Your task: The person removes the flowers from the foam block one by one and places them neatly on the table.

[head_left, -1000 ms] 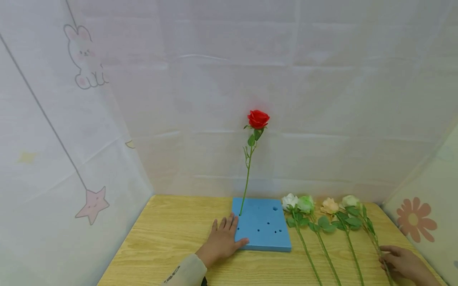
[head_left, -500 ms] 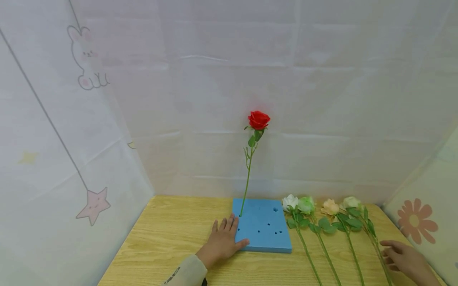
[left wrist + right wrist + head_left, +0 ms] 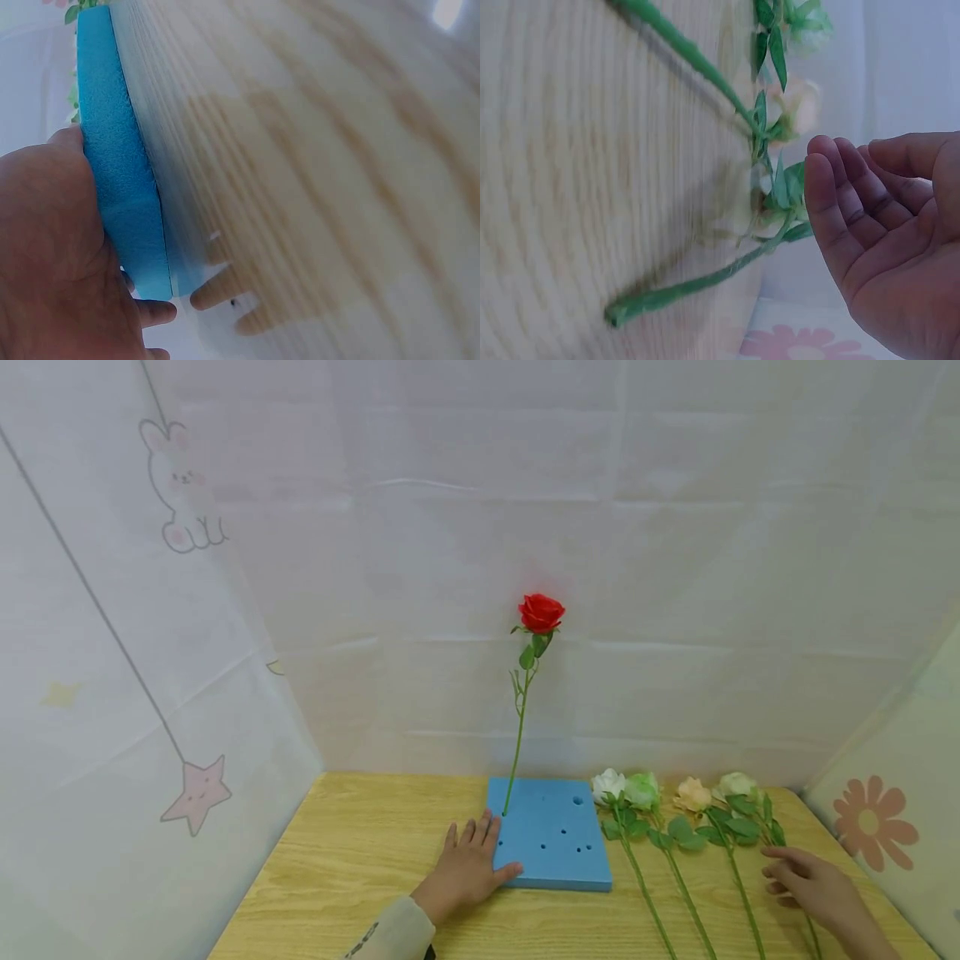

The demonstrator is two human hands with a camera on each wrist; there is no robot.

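My left hand [image 3: 467, 866] rests on the left edge of a blue foam block [image 3: 525, 868] dotted with small holes; in the left wrist view its fingers reach around the block's side [image 3: 124, 157]. A red rose [image 3: 541, 613] stands in a hole near that hand, leaning slightly right. At the right, my right hand [image 3: 813, 891] hovers over the stem of the rightmost flower, a pale greenish-white rose [image 3: 735, 785]. In the right wrist view its fingers [image 3: 825, 195] are loosely bent and hold nothing. Below them the stem [image 3: 697, 283] lies on the table, apart from the hand.
Left of the pale rose lie a peach rose [image 3: 692, 794], a green rose [image 3: 642, 789] and a white rose [image 3: 608, 784], stems toward me on the wooden table [image 3: 360, 860]. A white cloth wall [image 3: 420, 693] stands behind; printed cloths hang at both sides.
My right hand has let go of the rightmost stem and moved left and slightly away from me, over it. The left hand, block and red rose have not moved.
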